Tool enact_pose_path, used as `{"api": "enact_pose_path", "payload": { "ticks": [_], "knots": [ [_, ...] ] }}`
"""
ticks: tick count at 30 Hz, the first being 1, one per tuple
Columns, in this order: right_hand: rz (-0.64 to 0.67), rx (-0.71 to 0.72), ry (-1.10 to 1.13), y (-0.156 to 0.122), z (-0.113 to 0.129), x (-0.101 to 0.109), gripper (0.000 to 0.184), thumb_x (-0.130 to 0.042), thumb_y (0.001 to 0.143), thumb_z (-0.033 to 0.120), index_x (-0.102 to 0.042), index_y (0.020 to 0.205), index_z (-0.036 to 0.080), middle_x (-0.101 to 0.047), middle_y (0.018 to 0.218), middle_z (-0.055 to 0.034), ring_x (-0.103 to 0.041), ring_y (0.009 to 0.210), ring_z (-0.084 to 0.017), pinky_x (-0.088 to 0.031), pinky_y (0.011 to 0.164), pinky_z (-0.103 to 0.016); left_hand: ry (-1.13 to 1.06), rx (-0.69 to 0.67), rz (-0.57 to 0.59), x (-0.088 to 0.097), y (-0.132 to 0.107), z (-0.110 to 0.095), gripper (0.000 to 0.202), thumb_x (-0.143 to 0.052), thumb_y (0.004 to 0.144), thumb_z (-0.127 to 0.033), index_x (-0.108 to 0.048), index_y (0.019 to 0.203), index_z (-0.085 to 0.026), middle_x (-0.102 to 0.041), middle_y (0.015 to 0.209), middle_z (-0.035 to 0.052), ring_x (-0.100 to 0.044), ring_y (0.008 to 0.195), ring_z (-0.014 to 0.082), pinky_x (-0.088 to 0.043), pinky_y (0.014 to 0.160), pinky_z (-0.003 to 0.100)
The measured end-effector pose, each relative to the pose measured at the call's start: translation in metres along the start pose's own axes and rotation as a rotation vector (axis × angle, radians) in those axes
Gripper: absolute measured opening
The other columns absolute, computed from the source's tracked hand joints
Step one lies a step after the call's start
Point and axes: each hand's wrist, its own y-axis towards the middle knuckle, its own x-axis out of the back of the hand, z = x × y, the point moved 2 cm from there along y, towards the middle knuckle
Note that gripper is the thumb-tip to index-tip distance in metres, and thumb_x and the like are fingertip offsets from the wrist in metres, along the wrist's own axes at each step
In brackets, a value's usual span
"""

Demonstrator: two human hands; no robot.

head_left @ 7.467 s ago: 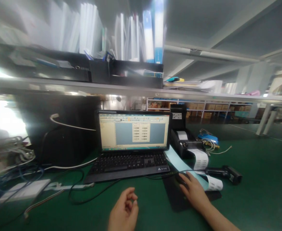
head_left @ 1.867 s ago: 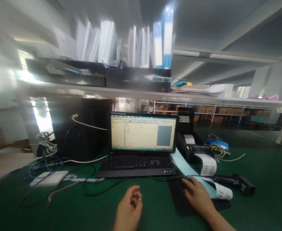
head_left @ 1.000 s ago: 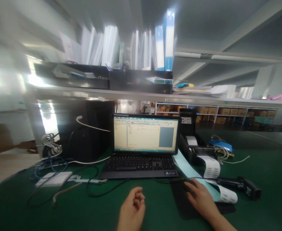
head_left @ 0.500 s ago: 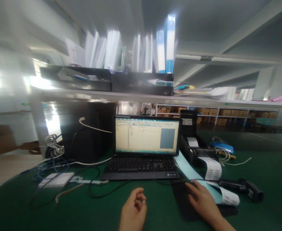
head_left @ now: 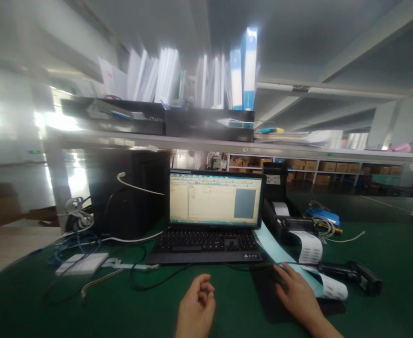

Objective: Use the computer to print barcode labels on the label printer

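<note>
Right hand (head_left: 295,295) cups one mouse (head_left: 276,276) (mostly hidden); left hand (head_left: 195,310) loosely curled, empty.

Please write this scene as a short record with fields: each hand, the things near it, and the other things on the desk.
left hand: loosely curled, holds nothing, over the green desk
right hand: lies on a mouse on a black mouse pad
screen: on, shows a program window
keyboard: below the screen
label printer: right of the screen, label strip hangs out
barcode scanner: lies right of the right hand
cables: at the left
</note>
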Motion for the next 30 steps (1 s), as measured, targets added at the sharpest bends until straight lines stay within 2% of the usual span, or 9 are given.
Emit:
{"api": "enact_pose_path", "payload": {
  "ticks": [6,14,19,21,24,26,27,29,30],
  "knots": [
    [0.018,-0.027,-0.025,0.000,0.001,0.001,0.046,-0.046,0.081,0.032,-0.050,0.126,0.024,-0.043,0.131,-0.0093,-0.051,0.107,-0.026,-0.044,0.091,-0.041,0.032,0.023,0.112,0.001,0.004,0.014,0.035,-0.050,0.078,-0.034,-0.045,0.107,-0.017,-0.057,0.087,0.0037,-0.055,0.067,0.0138,-0.046,0.068,0.028],
    [-0.042,-0.014,-0.084,0.001,0.008,0.009,0.046,-0.048,0.081,0.033,-0.049,0.126,0.019,-0.043,0.129,-0.0127,-0.048,0.110,-0.028,-0.043,0.091,-0.041,0.084,-0.005,0.099,0.006,0.004,0.013,0.033,-0.048,0.078,-0.033,-0.045,0.107,-0.018,-0.057,0.088,0.0017,-0.054,0.065,0.0132,-0.045,0.068,0.028],
    [-0.169,0.042,-0.072,-0.005,0.020,0.031,0.046,-0.048,0.085,0.036,-0.047,0.126,0.017,-0.041,0.132,-0.0137,-0.044,0.114,-0.030,-0.041,0.093,-0.045,0.103,0.003,0.041,0.013,0.003,0.012,0.033,-0.051,0.078,-0.033,-0.046,0.107,-0.018,-0.057,0.089,0.0022,-0.053,0.066,0.0143,-0.044,0.068,0.029],
    [-0.209,0.052,-0.021,-0.018,0.029,0.047,0.044,-0.044,0.088,0.038,-0.047,0.126,0.017,-0.042,0.132,-0.0132,-0.044,0.116,-0.028,-0.041,0.095,-0.045,0.097,0.009,-0.002,0.017,-0.003,0.002,0.033,-0.051,0.079,-0.033,-0.046,0.107,-0.017,-0.057,0.090,0.0032,-0.055,0.069,0.0151,-0.044,0.069,0.029],
    [-0.199,0.070,0.054,-0.056,0.040,0.066,0.042,-0.042,0.089,0.037,-0.047,0.127,0.018,-0.043,0.133,-0.0103,-0.043,0.119,-0.026,-0.044,0.096,-0.041,0.046,-0.043,0.009,0.028,-0.030,-0.040,0.032,-0.049,0.083,-0.036,-0.046,0.110,-0.019,-0.058,0.095,0.0039,-0.057,0.081,0.0157,-0.046,0.077,0.029],
    [-0.169,0.157,0.086,-0.089,0.041,0.070,0.041,-0.046,0.087,0.037,-0.049,0.126,0.021,-0.044,0.133,-0.0080,-0.046,0.118,-0.025,-0.048,0.094,-0.038,-0.046,-0.144,0.069,0.040,-0.060,-0.087,0.032,-0.052,0.083,-0.036,-0.049,0.111,-0.022,-0.060,0.097,0.0041,-0.058,0.089,0.0165,-0.047,0.082,0.028],
    [-0.167,0.213,0.100,-0.106,0.040,0.070,0.040,-0.048,0.086,0.036,-0.051,0.123,0.022,-0.047,0.130,-0.0078,-0.050,0.115,-0.024,-0.050,0.091,-0.036,-0.114,-0.193,0.045,0.048,-0.077,-0.113,0.029,-0.056,0.081,-0.035,-0.055,0.107,-0.022,-0.062,0.093,0.0049,-0.060,0.087,0.0177,-0.049,0.081,0.029],
    [-0.166,0.265,0.122,-0.135,0.033,0.065,0.036,-0.050,0.084,0.037,-0.056,0.118,0.023,-0.053,0.124,-0.0076,-0.056,0.106,-0.023,-0.054,0.084,-0.033,-0.242,-0.355,0.087,0.063,-0.107,-0.168,0.019,-0.060,0.078,-0.036,-0.065,0.089,-0.022,-0.065,0.079,0.0068,-0.061,0.068,0.0187,-0.053,0.062,0.029],
    [-0.162,0.258,0.135,-0.147,0.029,0.063,0.035,-0.051,0.084,0.038,-0.058,0.115,0.023,-0.056,0.120,-0.0077,-0.059,0.103,-0.023,-0.056,0.081,-0.032,-0.315,-0.438,0.192,0.067,-0.120,-0.194,0.019,-0.061,0.076,-0.041,-0.068,0.077,-0.023,-0.063,0.067,0.0064,-0.059,0.058,0.0181,-0.052,0.054,0.029]
  ]
}}
